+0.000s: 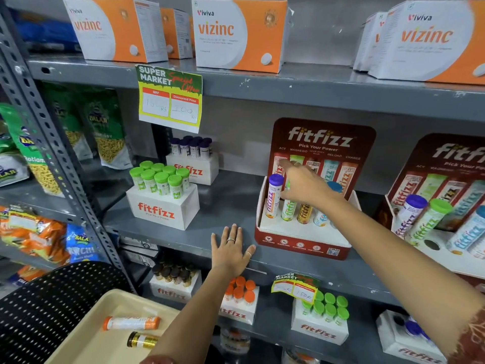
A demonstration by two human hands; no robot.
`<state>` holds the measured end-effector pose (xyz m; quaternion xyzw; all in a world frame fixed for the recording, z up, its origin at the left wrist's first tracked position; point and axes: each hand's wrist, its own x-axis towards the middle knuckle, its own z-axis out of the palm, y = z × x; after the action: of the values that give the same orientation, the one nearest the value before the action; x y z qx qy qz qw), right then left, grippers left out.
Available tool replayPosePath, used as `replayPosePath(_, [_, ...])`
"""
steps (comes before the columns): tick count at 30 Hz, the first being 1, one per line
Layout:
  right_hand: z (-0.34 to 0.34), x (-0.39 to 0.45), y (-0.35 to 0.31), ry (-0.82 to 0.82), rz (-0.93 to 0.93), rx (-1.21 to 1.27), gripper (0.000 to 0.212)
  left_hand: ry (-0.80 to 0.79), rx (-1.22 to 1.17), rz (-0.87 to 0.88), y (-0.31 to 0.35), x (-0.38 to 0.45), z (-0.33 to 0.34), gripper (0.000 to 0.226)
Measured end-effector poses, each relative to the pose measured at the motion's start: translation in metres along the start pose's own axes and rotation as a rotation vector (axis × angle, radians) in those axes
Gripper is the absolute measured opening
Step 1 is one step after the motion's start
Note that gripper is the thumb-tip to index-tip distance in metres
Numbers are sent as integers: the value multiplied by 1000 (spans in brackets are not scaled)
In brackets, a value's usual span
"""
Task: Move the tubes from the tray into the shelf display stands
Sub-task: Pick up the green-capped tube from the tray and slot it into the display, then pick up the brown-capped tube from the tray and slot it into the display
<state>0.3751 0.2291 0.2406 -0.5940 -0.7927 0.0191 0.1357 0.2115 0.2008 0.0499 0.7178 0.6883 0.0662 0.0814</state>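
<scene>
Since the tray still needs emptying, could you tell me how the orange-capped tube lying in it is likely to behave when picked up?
The orange-capped tube lies on its side in the tray, so a nudge would probably roll it. It looks rigid and small, likely light. Its glossy label may be somewhat slippery.

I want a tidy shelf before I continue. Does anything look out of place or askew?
Yes. In the right display stand, the tubes lean sideways and one hole is empty, while the tubes in the middle display stand stand upright.
</scene>
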Motion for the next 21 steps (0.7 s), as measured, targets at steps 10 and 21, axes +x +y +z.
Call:
replayPosePath(10, [64, -36, -79, 249, -454, 143, 27, 293, -42, -111, -73, -68, 7, 68])
replayPosePath(21, [198, -51, -179, -182, -603, 179, 25, 13, 1, -399, -191, -172, 65, 63])
